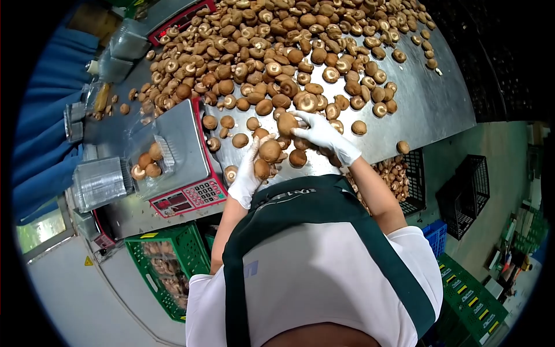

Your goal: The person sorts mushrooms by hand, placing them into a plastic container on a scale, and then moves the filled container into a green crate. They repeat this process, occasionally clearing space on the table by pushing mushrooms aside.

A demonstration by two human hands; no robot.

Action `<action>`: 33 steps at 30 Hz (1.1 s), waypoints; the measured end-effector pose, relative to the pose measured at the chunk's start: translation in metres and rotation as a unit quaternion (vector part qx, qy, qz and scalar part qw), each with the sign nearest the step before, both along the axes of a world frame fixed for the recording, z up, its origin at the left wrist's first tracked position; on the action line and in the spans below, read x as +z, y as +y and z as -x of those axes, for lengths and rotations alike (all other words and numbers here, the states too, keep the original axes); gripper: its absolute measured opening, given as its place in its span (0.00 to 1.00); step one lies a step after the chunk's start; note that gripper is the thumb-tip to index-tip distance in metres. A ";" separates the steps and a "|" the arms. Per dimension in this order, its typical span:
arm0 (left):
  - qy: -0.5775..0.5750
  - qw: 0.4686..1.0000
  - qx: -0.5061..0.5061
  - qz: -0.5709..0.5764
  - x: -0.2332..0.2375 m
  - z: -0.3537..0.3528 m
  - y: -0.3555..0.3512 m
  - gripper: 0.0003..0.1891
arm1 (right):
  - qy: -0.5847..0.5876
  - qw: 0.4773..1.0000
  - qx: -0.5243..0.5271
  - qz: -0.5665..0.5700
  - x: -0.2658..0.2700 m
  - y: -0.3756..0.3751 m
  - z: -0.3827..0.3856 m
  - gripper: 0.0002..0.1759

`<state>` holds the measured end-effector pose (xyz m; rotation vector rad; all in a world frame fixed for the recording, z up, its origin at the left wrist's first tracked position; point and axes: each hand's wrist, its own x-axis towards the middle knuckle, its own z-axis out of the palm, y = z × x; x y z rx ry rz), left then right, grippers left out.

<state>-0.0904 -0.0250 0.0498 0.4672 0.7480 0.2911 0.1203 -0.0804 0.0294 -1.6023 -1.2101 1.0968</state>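
Observation:
Both of my hands wear white gloves and work at the near edge of a metal table (425,92). My left hand (247,178) is curled around several brown mushrooms, among them a large round-capped mushroom (269,151). My right hand (322,136) has its thumb and fingers on another shiitake mushroom (287,124), just above the left hand's group. Left of my hands, a digital scale (178,130) with a red frame bears a clear plastic tray (167,151) with several mushrooms inside. A broad pile of shiitake mushrooms (254,55) spreads over the table beyond my hands.
Stacked clear plastic trays (99,184) stand left of the scale. Below the table are a green crate (151,277) with packed mushrooms and a black crate (414,179) beside loose mushrooms. A second scale (184,22) sits at the far left; a blue curtain (49,127) hangs there.

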 end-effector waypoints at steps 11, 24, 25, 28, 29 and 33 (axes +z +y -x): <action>0.063 0.995 -0.053 0.061 -0.009 -0.010 0.001 0.24 | -0.297 0.952 -0.077 0.004 0.021 -0.029 0.009 0.27; -0.107 0.989 -0.003 0.106 0.002 -0.010 0.001 0.30 | 0.222 0.949 -0.218 0.039 0.020 -0.009 -0.031 0.22; -0.109 0.990 -0.012 0.083 0.015 -0.014 0.000 0.33 | 0.222 0.950 -0.216 0.040 0.019 -0.012 -0.027 0.22; -0.188 0.980 -0.039 0.053 0.006 -0.015 0.004 0.34 | 0.346 0.916 -0.203 -0.014 0.015 -0.016 -0.017 0.21; -0.218 0.971 -0.056 0.075 0.005 -0.014 0.008 0.35 | 0.346 0.919 -0.183 -0.037 0.016 -0.016 -0.014 0.23; -0.163 0.984 -0.021 0.070 0.006 -0.014 0.005 0.34 | 0.228 0.958 -0.165 -0.058 0.021 -0.018 -0.002 0.23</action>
